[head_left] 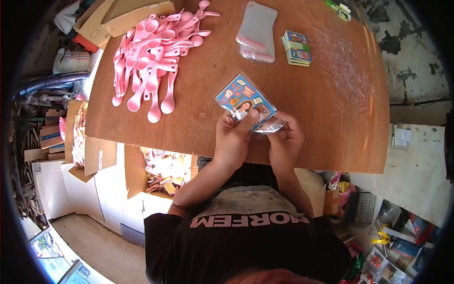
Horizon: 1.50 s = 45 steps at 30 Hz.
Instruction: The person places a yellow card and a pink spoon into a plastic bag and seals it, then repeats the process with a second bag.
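Card in clear sleeve: the printed card (238, 93) in its clear sleeve (274, 125) is held above the near edge of the table (203, 106), tilted, its printed face up.
Left hand: closed on the card's near part, the thumb of the left hand (231, 141) pressed on the print.
Right hand: the sleeve's crumpled near-right end is gripped by the bent fingers of the right hand (287, 137); the exact finger contact cannot be told.
Handling: probably very light; the card is judged thin and fairly stiff, the film limp, slippery and easily creased.
Where to grip: best held by the card's edges through the film — the loose end is better pinched gently.
Pink spoons: a tangled heap of pink spoons (151, 59), smooth, apparently plastic, with rounded bowls, is spread at far left.
Clear bags: flat, glossy clear bags (257, 26) are piled at the far middle.
Card stack: a squared stack of cards (297, 48) is set just right of the bags.
Clear strips: thin, shiny clear strips (345, 73) are scattered at right — wispy and curled.
Table: brown, wood-like, smooth.
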Each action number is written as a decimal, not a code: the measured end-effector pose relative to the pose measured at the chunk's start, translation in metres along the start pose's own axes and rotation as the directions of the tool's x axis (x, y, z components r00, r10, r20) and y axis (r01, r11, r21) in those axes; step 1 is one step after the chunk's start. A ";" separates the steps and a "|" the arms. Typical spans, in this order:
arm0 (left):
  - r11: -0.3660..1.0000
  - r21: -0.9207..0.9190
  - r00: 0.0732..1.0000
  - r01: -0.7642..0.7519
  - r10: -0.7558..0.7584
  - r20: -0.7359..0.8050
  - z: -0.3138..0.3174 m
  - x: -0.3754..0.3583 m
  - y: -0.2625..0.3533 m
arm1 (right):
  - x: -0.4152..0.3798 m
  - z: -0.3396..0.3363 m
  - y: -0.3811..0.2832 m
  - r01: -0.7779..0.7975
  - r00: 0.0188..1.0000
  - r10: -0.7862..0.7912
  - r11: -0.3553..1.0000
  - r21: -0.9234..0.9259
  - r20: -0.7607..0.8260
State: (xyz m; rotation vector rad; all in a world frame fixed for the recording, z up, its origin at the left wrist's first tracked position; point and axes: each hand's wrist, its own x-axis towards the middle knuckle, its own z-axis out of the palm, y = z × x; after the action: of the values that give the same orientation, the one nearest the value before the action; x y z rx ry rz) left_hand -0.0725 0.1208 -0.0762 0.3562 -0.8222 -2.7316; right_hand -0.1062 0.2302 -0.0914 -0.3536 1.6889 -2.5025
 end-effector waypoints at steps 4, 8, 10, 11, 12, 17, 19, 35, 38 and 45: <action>0.999 0.005 0.999 0.032 -0.032 -0.020 0.002 -0.007 -0.010 | -0.002 0.002 0.001 0.007 1.000 -0.007 1.000 0.002 0.006; 0.996 0.017 0.996 0.084 -0.084 -0.001 -0.001 -0.006 -0.007 | -0.001 0.003 -0.005 -0.102 0.995 0.102 0.991 0.091 0.004; 0.998 0.049 0.998 0.044 -0.046 0.040 -0.006 -0.003 -0.002 | -0.001 0.004 -0.008 -0.134 0.991 0.136 0.987 0.093 -0.012; 0.998 0.047 0.998 0.045 -0.047 0.039 -0.008 -0.001 0.002 | 0.000 0.005 -0.009 -0.121 0.992 0.123 0.990 0.066 -0.022; 0.999 0.010 0.998 -0.042 0.041 0.038 -0.007 0.001 0.008 | 0.000 0.005 -0.010 -0.109 0.993 0.110 0.993 0.037 -0.031; 0.957 -0.073 0.960 -0.281 0.281 -0.011 -0.004 0.008 0.016 | -0.006 0.008 -0.014 -0.198 0.980 0.198 0.980 0.033 -0.005; 0.958 -0.074 0.961 -0.278 0.277 -0.023 -0.007 0.009 0.020 | -0.009 0.010 -0.014 -0.258 0.966 0.258 0.966 0.021 0.009; 0.943 -0.080 0.945 -0.322 0.315 -0.087 -0.023 0.009 0.028 | -0.014 0.033 0.004 -0.176 0.984 0.168 0.969 -0.173 -0.061; 0.945 0.043 0.943 -0.324 0.326 -0.063 -0.028 0.011 0.027 | -0.013 0.038 0.004 -0.178 0.984 0.170 0.967 -0.185 -0.057; 0.949 -0.021 0.941 -0.314 0.308 -0.138 -0.032 0.013 0.032 | -0.008 0.037 0.014 -0.192 0.981 0.192 0.965 -0.178 -0.018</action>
State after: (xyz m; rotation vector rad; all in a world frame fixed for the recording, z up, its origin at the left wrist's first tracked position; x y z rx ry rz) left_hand -0.0693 0.0749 -0.0862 0.3609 -0.7156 -2.3991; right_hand -0.0894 0.1930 -0.0920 -0.1919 1.8571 -2.2223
